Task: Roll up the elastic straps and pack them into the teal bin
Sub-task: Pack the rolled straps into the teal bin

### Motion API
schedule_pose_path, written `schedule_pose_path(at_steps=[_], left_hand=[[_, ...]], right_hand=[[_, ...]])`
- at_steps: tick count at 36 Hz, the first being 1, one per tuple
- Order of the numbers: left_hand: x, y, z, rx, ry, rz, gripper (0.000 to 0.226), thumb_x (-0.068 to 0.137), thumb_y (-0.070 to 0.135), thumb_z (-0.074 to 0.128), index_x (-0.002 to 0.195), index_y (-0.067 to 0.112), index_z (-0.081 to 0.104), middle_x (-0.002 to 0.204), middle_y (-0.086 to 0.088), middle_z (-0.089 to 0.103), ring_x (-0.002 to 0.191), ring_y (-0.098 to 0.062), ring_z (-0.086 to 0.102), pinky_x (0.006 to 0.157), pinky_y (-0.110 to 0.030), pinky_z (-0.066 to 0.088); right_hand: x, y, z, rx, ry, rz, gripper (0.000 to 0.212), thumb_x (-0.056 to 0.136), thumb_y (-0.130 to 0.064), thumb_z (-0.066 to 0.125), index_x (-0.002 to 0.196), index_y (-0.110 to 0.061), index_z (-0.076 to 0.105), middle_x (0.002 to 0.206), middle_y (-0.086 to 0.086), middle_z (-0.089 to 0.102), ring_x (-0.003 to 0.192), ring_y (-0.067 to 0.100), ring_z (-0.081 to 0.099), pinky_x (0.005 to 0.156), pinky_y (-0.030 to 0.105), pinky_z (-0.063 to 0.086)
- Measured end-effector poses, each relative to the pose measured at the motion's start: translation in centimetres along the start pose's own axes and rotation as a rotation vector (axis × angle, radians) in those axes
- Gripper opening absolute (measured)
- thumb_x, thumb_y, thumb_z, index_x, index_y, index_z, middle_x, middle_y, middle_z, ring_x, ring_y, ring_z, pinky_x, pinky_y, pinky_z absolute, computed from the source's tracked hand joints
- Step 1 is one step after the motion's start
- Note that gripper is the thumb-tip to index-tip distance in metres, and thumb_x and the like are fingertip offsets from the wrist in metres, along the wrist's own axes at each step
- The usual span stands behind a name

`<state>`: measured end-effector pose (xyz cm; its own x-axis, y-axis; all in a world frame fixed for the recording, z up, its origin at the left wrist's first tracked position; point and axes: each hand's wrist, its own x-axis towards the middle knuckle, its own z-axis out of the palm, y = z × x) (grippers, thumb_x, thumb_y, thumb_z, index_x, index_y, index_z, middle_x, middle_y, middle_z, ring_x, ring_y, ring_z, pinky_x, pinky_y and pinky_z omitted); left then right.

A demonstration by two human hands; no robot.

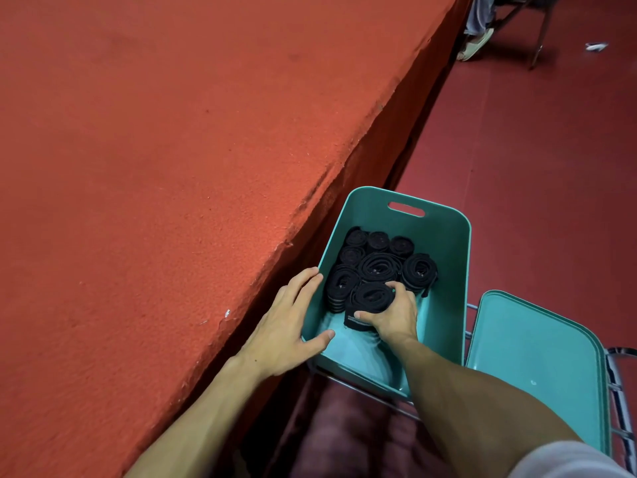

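- Down inside the teal bin [448,257], toward its near end, the right hand [393,317] is on a rolled strap [370,298]. The fingers curl over the top of the black coil and the thumb is clamped along its near side, where a loose end pokes out. That is a firm grasp on the roll.
- The held roll sits at the front of the pack, pressed up against its neighbours.
- And what a pack: the other rolls [379,265], about seven black coils, stand on end with the spirals facing up. They are wedged side by side across the middle and far part of the bin.
- Bare teal bottom shows at the near end, under the right wrist.
- Over to the left hand [289,322], which is loose and spread. The fingers stretch along the bin's left rim, the thumb lies over the near corner, and nothing is gripped.
- A handle slot [406,209] is cut into the far wall.
- The bin rests on a metal rack [358,389], tight against the draped edge of the red table [172,167].
- Just beside the bin, on the right, the teal lid [537,357] lies flat.
- A pale sleeve [568,460] shows at the bottom corner.
- Beyond it all is the dark red floor [534,150], and far off are chair legs and a foot in a pale sandal [477,43].
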<state>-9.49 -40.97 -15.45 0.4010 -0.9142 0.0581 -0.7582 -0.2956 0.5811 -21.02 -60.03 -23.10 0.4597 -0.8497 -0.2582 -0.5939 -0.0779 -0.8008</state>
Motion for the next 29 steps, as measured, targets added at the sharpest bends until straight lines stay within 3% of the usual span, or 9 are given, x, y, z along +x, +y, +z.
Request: schedule_pose_path(at_steps=[13,23,29], left_hand=[[0.1,0.1,-0.2,0.017,-0.010,-0.002,0.093,0.078,0.062,0.048,0.156,0.022,0.017,0.161,0.017,0.005,0.145,0.002,0.011,0.114,-0.011,0.009],[-0.1,0.2,-0.2,0.013,-0.018,-0.011,0.093,0.079,0.061,0.047,0.157,0.022,0.015,0.161,0.017,0.004,0.147,-0.001,0.010,0.116,-0.013,0.009],[0.0,0.0,-0.1,0.013,-0.018,-0.013,0.093,0.079,0.060,0.047,0.157,0.020,0.016,0.161,0.015,0.005,0.147,-0.001,0.011,0.116,-0.013,0.008]], right_hand=[[0.5,0.4,0.3,0.016,0.002,-0.016,0.081,0.055,-0.014,0.096,0.123,-0.018,0.053,0.118,-0.004,0.042,0.115,0.021,0.051,0.107,0.034,0.040],[0.2,-0.2,0.7,-0.120,-0.091,-0.042,0.096,0.059,-0.026,0.096,0.134,-0.015,0.036,0.132,0.004,0.033,0.123,0.024,0.046,0.106,0.036,0.039],[0.3,-0.5,1.3,-0.145,-0.026,-0.034,0.093,0.060,-0.029,0.095,0.132,-0.015,0.038,0.132,0.004,0.035,0.122,0.027,0.048,0.103,0.040,0.043]])
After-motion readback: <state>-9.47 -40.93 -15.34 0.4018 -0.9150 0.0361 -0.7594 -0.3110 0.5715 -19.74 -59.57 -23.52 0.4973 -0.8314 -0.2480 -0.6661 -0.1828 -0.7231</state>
